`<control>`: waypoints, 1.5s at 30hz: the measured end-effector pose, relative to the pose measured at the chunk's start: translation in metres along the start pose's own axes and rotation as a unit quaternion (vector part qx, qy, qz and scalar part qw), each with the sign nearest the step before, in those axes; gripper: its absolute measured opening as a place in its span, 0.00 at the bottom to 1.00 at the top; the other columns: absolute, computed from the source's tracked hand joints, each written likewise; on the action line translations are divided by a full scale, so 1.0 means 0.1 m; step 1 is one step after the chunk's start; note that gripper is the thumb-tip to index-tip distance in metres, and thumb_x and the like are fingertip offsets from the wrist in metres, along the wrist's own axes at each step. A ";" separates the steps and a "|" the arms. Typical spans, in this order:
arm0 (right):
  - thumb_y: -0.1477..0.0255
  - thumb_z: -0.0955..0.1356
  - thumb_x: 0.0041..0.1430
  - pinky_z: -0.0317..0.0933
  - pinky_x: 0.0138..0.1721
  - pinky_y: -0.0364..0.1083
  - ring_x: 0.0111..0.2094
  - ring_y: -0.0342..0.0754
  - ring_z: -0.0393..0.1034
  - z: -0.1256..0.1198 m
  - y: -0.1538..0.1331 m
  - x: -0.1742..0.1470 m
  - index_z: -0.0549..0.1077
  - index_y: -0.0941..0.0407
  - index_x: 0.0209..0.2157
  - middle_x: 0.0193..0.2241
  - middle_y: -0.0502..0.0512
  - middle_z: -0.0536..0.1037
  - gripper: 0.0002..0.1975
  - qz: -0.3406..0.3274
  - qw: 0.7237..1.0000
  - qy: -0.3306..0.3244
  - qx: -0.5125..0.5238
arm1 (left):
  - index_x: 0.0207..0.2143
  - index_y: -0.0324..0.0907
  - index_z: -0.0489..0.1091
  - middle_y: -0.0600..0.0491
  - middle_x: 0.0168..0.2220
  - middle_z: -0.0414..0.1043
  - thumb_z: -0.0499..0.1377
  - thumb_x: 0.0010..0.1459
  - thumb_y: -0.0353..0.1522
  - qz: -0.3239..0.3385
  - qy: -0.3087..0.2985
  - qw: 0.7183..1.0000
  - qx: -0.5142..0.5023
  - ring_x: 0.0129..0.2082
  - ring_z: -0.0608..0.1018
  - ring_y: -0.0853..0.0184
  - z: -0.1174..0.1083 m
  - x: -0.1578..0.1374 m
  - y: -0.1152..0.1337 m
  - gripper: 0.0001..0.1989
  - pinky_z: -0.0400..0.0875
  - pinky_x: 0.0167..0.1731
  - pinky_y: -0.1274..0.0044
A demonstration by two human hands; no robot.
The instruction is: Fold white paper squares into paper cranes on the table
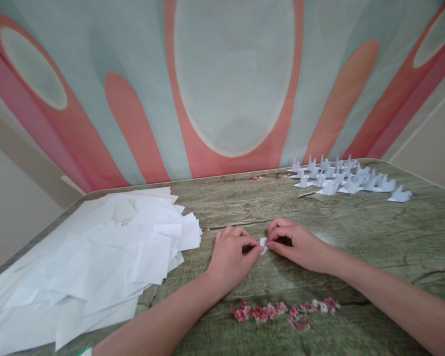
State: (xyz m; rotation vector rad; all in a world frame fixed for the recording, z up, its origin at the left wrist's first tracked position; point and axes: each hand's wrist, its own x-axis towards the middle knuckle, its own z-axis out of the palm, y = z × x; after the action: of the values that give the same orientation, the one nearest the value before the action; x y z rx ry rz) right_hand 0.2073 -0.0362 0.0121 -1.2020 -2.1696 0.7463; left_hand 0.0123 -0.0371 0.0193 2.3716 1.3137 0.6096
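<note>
Folded paper piece (263, 243), small and white, sits between the fingertips of both hands near the middle of the table (359, 232). The left hand (234, 253) pinches its left side between thumb and fingers; the right hand (296, 243) pinches the right side the same way, so the two hands are close together with only the paper between them. Fingers cover part of it, so its exact stage of folding cannot be told, though it appears only partly shaped.

At the far right stand many white paper figures (351, 186), with pointed upright parts, which look finished; one sits a little apart at the right end of the group. At the left lies a large, overlapping heap of white paper (96, 262), mostly flat sheets, seemingly unfolded. Judging by that heap, much of the stock is unused.

No brand or label shows. One sheet in the far part of the heap bears faint dark marks (126, 221), perhaps writing, too blurred to read. Printed pink flowers (261, 312) decorate the near tabletop.
</note>
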 end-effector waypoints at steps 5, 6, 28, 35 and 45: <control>0.76 0.65 0.54 0.59 0.37 0.45 0.34 0.44 0.65 0.02 0.02 0.00 0.70 0.58 0.24 0.30 0.52 0.70 0.06 -0.003 1.000 0.008 -0.010 | 0.30 0.47 0.74 0.56 0.31 0.69 0.58 0.53 0.37 -0.005 0.003 1.000 0.009 0.37 0.68 0.66 0.00 -0.01 0.02 0.07 0.59 0.40 0.71; 0.76 0.65 0.54 0.59 0.37 0.45 0.34 0.44 0.65 0.02 0.02 0.00 0.69 0.58 0.25 0.30 0.52 0.70 0.05 -0.004 1.000 0.009 -0.013 | 0.29 0.47 0.74 0.56 0.31 0.69 0.58 0.53 0.37 -0.007 0.005 1.000 0.011 0.37 0.68 0.66 0.01 -0.01 0.03 0.06 0.59 0.40 0.70; 0.76 0.65 0.50 0.57 0.36 0.46 0.33 0.47 0.64 0.08 0.00 0.03 0.68 0.56 0.24 0.28 0.52 0.70 0.03 0.034 0.998 0.022 -0.054 | 0.31 0.48 0.73 0.56 0.34 0.69 0.60 0.51 0.34 -0.005 -0.030 0.999 -0.012 0.39 0.68 0.64 -0.02 -0.01 -0.01 0.04 0.58 0.42 0.68; 0.76 0.66 0.50 0.57 0.37 0.46 0.33 0.46 0.64 0.08 0.00 0.03 0.68 0.56 0.24 0.28 0.52 0.70 0.03 0.032 0.998 0.024 -0.050 | 0.49 0.47 0.64 0.52 0.43 0.67 0.55 0.56 0.35 0.136 -0.094 0.983 0.076 0.46 0.66 0.61 -0.23 -0.07 0.06 0.17 0.58 0.47 0.66; 0.77 0.65 0.50 0.57 0.37 0.46 0.33 0.46 0.64 0.07 -0.02 0.02 0.67 0.56 0.24 0.28 0.51 0.70 0.04 0.029 0.997 0.034 -0.057 | 0.55 0.38 0.56 0.48 0.56 0.59 0.46 0.61 0.38 0.185 -0.134 0.960 0.164 0.58 0.57 0.62 -0.17 -0.20 0.10 0.22 0.50 0.57 0.68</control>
State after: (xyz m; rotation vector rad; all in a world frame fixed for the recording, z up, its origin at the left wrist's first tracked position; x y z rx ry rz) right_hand 0.1999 -0.0365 0.0090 -1.3337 -2.1538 0.6033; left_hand 0.0008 -0.0578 0.0346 2.8807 0.9154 0.1572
